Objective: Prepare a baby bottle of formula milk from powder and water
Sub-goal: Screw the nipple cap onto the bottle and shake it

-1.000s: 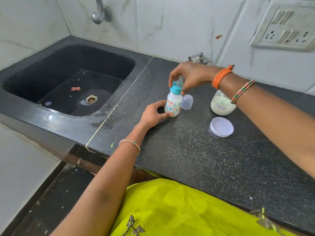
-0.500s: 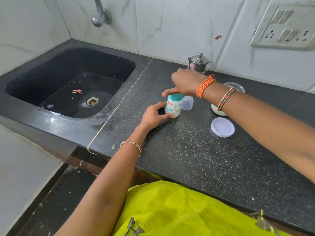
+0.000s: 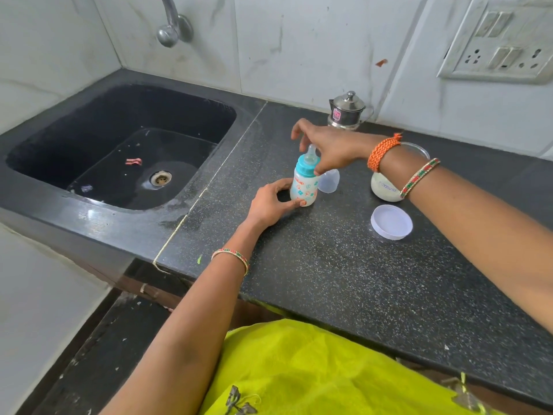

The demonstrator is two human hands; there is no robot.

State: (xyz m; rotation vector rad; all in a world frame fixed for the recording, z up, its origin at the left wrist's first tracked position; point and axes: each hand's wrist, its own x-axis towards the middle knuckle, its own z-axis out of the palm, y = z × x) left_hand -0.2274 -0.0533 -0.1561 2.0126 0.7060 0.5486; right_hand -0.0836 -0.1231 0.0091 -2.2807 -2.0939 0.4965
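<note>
dark counter (image 3: 344, 280) holds the baby bottle (image 3: 303, 187) beside the sink (image 3: 119, 151). left hand (image 3: 269, 205) grips its bottom, right hand (image 3: 329, 148) pinches the blue ring (image 3: 306, 166). if it sits crooked, milk could leak out.

A white baby bottle (image 3: 302, 191) printed with teal and orange figures wears a teal collar (image 3: 306, 166), on a black, white-speckled tabletop (image 3: 344, 280) with a white lid (image 3: 391, 222), a silver steel pot (image 3: 347, 110) and a yellow-green garment (image 3: 314, 369).
</note>
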